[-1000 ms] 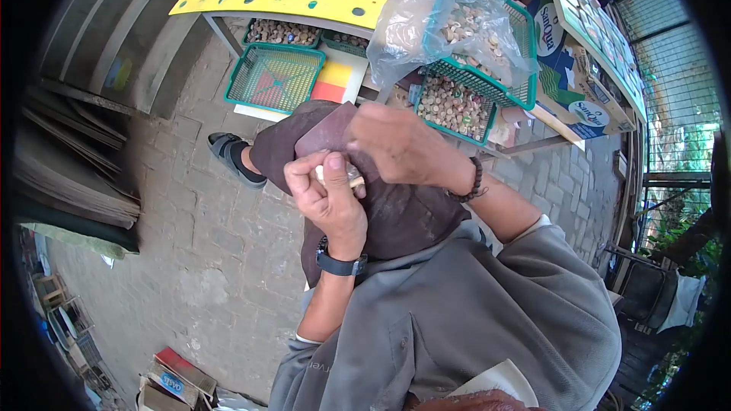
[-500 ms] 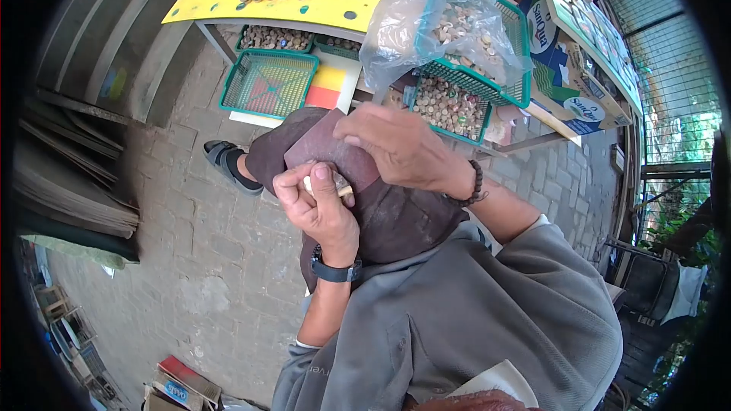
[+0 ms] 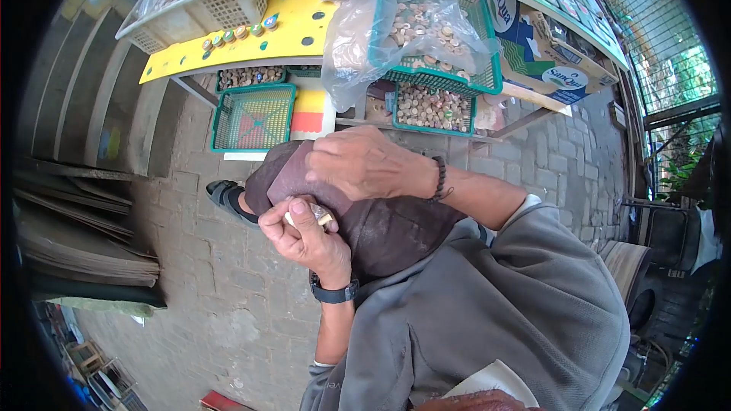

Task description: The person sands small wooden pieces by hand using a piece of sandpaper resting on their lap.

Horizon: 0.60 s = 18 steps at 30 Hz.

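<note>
My left hand (image 3: 308,237) is closed around a small pale cream piece (image 3: 325,221), part of which shows between thumb and fingers. Just above it, my right hand (image 3: 369,164) is closed, fingers curled downward. Whatever the right fingertips hold, if anything, is hidden. Beneath the right hand, a reddish-brown sheet (image 3: 285,187), like sandpaper, lies over my dark-clothed knee (image 3: 388,232). The left wrist wears a dark band, the right a beaded bracelet.
Ahead stands a yellow table (image 3: 304,4) with a row of small round pieces (image 3: 241,32), a pale crate (image 3: 221,11) and a green basket (image 3: 487,57) of discs under plastic (image 3: 350,53). Below are a green tray (image 3: 253,118) and a filled basket (image 3: 434,110). Cardboard boxes (image 3: 525,49) stand right.
My right hand has come down and left over the sheet, its fingers more tucked under. My left hand keeps its hold on the pale piece. The view has shifted.
</note>
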Motion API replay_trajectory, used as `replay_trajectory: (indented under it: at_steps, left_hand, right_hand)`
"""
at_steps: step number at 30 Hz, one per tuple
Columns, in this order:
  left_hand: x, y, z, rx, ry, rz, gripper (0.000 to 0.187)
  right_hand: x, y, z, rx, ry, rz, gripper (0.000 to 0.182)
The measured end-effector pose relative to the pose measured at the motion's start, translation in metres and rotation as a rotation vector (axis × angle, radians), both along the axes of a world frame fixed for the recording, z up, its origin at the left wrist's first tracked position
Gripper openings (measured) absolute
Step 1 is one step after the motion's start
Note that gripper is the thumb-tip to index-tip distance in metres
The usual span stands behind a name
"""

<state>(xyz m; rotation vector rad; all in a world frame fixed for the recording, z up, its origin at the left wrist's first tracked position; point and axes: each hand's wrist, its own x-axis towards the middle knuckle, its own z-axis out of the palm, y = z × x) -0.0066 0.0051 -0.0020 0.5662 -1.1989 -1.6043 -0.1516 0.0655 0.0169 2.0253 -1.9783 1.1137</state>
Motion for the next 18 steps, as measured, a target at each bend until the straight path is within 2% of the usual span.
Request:
replay_trajectory:
  at_steps: [3, 5, 6, 7, 9, 10, 15, 17, 18]
  left_hand:
    - [0.0, 0.001, 0.002, -0.037, -0.023, 0.0, 0.018]
    - [0.0, -0.001, 0.0, -0.027, 0.023, -0.021, 0.02]
    - [0.0, 0.001, 0.0, -0.02, 0.008, -0.002, 0.02]
    - [0.003, 0.003, -0.002, -0.013, -0.008, -0.011, 0.02]
    - [0.0, 0.003, -0.002, 0.025, -0.023, 0.008, 0.02]
    - [0.0, 0.004, 0.0, 0.039, -0.01, -0.008, 0.02]
    - [-0.006, 0.003, -0.001, 0.052, -0.019, -0.013, 0.018]
    - [-0.005, 0.003, -0.002, 0.045, 0.017, -0.037, 0.018]
    - [-0.005, 0.004, 0.001, 0.015, 0.009, -0.03, 0.023]
  right_hand:
    - [-0.013, 0.005, -0.01, -0.061, 0.075, -0.122, 0.014]
    - [-0.02, 0.008, -0.008, 0.017, -0.04, -0.297, 0.013]
    - [-0.015, 0.012, -0.009, -0.132, 0.102, -0.192, 0.014]
    - [0.0, 0.013, 0.002, -0.124, 0.087, -0.201, 0.014]
    - [0.02, 0.007, 0.017, -0.184, 0.034, -0.001, 0.014]
    - [0.024, 0.004, 0.011, -0.084, 0.013, -0.025, 0.015]
    - [-0.001, 0.002, -0.014, -0.136, 0.017, -0.045, 0.014]
    - [-0.02, 0.008, -0.031, -0.01, 0.067, -0.265, 0.014]
    - [-0.025, 0.014, -0.029, -0.014, 0.074, -0.263, 0.014]
